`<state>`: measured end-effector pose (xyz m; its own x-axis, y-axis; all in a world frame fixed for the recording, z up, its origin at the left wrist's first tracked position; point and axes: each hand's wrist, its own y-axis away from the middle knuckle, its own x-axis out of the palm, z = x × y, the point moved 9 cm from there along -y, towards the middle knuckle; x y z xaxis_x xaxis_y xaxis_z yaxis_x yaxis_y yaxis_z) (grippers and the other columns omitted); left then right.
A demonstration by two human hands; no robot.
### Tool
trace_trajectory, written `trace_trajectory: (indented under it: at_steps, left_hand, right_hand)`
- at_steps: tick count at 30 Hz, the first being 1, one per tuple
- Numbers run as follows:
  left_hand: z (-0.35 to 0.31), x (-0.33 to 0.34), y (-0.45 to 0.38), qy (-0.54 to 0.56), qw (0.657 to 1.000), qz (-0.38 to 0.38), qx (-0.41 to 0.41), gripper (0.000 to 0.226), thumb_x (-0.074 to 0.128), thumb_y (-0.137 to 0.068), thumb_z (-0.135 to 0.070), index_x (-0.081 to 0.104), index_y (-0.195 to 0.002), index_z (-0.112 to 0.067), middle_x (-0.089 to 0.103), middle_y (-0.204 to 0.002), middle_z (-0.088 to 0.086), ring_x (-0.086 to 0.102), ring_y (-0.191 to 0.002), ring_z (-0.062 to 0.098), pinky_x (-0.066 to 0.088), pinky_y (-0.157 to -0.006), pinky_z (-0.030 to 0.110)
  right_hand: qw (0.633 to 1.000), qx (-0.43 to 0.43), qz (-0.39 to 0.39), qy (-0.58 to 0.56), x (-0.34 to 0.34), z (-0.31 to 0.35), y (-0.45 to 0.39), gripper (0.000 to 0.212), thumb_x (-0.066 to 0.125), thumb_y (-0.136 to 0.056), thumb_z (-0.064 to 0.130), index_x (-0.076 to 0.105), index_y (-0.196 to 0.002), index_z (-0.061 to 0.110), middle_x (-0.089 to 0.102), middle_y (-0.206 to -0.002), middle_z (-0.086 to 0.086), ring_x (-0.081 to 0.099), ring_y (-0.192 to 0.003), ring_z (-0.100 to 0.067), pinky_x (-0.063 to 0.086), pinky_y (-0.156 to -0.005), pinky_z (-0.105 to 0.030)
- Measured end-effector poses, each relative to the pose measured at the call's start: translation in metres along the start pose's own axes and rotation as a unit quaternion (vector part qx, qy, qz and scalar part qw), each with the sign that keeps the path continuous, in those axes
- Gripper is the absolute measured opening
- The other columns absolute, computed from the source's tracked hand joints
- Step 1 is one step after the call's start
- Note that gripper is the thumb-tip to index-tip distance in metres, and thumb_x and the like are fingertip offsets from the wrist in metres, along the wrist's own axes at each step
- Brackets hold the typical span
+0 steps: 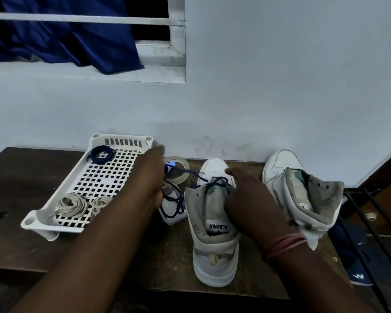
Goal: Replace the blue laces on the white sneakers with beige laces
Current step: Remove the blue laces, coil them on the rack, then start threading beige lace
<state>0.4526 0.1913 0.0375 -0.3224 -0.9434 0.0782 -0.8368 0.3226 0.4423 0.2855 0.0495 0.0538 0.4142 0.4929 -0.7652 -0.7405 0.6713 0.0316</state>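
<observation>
Two white high-top sneakers stand on the dark table. The near sneaker [215,233] still carries a blue lace [190,173], which runs from its eyelets leftward into my left hand [150,175]; that hand grips the lace, and loose loops hang below it. My right hand [246,195] rests on the sneaker's collar and tongue, fingers curled over it. The far sneaker [300,188] at the right shows no lace. In the white perforated tray [113,177], a coiled blue lace [102,154] lies at the back and two beige lace bundles [73,206] at the front.
A roll of clear tape [178,170] and a small white box [172,206] sit between tray and sneaker. The wall stands just behind the table. A black wire rack [375,222] and a dark blue shoe [357,274] are at the right, below table level.
</observation>
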Motion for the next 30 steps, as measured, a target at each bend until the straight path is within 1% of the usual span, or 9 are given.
trace_trajectory:
  at_steps: [2,3,5,7,10,15,19,24,30]
  left_hand:
    - [-0.002,0.005,0.007,-0.197,0.979,-0.010,0.043,0.071,0.060,-0.082,-0.059,0.052,-0.139,-0.016,0.068,-0.111,0.006,0.070,-0.093,0.026,0.058,-0.084,0.042]
    - [-0.004,0.009,0.011,-0.313,0.947,-0.021,0.076,0.081,0.059,-0.073,-0.067,0.050,-0.141,-0.023,0.065,-0.125,0.007,0.066,-0.108,0.025,0.055,-0.094,0.043]
    - [-0.010,0.024,0.020,-0.474,0.863,-0.028,0.170,0.059,0.060,-0.064,-0.072,0.065,-0.111,-0.036,0.067,-0.121,0.001,0.060,-0.117,0.023,0.049,-0.100,0.042]
    - [-0.007,0.041,0.024,-0.458,0.861,0.032,0.218,0.024,0.075,-0.073,-0.052,0.067,-0.082,-0.032,0.070,-0.090,-0.009,0.066,-0.095,0.016,0.052,-0.086,0.034]
    - [0.002,0.048,0.022,-0.468,0.855,0.069,0.214,0.010,0.075,-0.083,-0.027,0.070,-0.075,-0.025,0.070,-0.076,-0.009,0.068,-0.080,0.013,0.055,-0.081,0.034]
    - [0.006,0.033,0.006,-0.503,0.843,0.031,0.191,0.012,0.070,-0.089,-0.028,0.077,-0.089,-0.018,0.072,-0.101,-0.007,0.067,-0.098,0.018,0.053,-0.086,0.032]
    - [0.008,0.034,0.002,-0.515,0.834,0.025,0.196,0.011,0.068,-0.088,-0.028,0.076,-0.087,-0.020,0.072,-0.092,-0.005,0.067,-0.094,0.021,0.054,-0.081,0.032]
    - [0.018,0.030,-0.011,-0.470,0.871,0.059,0.128,0.018,0.074,-0.081,-0.028,0.076,-0.087,-0.011,0.073,-0.090,0.011,0.070,-0.085,0.029,0.057,-0.075,0.038]
    - [0.022,0.030,-0.017,-0.436,0.889,0.090,0.106,0.021,0.076,-0.081,-0.026,0.074,-0.092,-0.008,0.069,-0.102,0.003,0.070,-0.090,0.024,0.058,-0.080,0.036]
  right_hand:
    - [0.994,-0.074,-0.038,0.070,-0.003,0.019,0.002,0.054,0.045,-0.077,0.007,0.066,-0.125,0.020,0.063,-0.124,-0.005,0.058,-0.118,-0.028,0.046,-0.098,-0.032]
    - [0.987,-0.108,-0.051,0.106,-0.003,0.029,0.002,0.053,0.040,-0.072,0.011,0.070,-0.114,0.021,0.065,-0.115,-0.003,0.060,-0.111,-0.029,0.049,-0.095,-0.038]
    - [0.976,-0.164,-0.061,0.128,-0.003,0.044,-0.001,0.051,0.030,-0.070,0.018,0.070,-0.101,0.023,0.067,-0.105,0.002,0.062,-0.100,-0.026,0.052,-0.084,-0.042]
    - [0.975,-0.183,-0.063,0.111,-0.004,0.052,-0.004,0.039,0.035,-0.078,0.017,0.067,-0.100,0.020,0.066,-0.104,0.001,0.063,-0.095,-0.024,0.053,-0.079,-0.043]
    - [0.978,-0.183,-0.047,0.084,0.002,0.051,-0.011,0.029,0.055,-0.082,0.003,0.064,-0.104,0.019,0.065,-0.103,-0.001,0.063,-0.094,-0.023,0.051,-0.080,-0.040]
    - [0.973,-0.166,-0.028,0.157,0.016,0.033,-0.018,0.029,0.062,-0.083,0.006,0.069,-0.103,0.025,0.069,-0.102,0.000,0.064,-0.096,-0.024,0.046,-0.071,-0.033]
    - [0.974,-0.178,-0.034,0.137,0.021,0.027,-0.023,0.036,0.055,-0.077,0.001,0.072,-0.100,0.023,0.069,-0.102,-0.002,0.064,-0.093,-0.027,0.052,-0.077,-0.039]
    - [0.970,-0.187,-0.053,0.146,0.028,0.023,-0.025,0.010,0.066,-0.087,0.020,0.066,-0.096,0.019,0.064,-0.104,0.000,0.059,-0.098,-0.024,0.051,-0.081,-0.041]
    - [0.967,-0.184,-0.067,0.164,0.031,0.022,-0.023,0.009,0.069,-0.088,0.026,0.069,-0.094,0.019,0.061,-0.106,0.000,0.057,-0.101,-0.023,0.053,-0.081,-0.041]
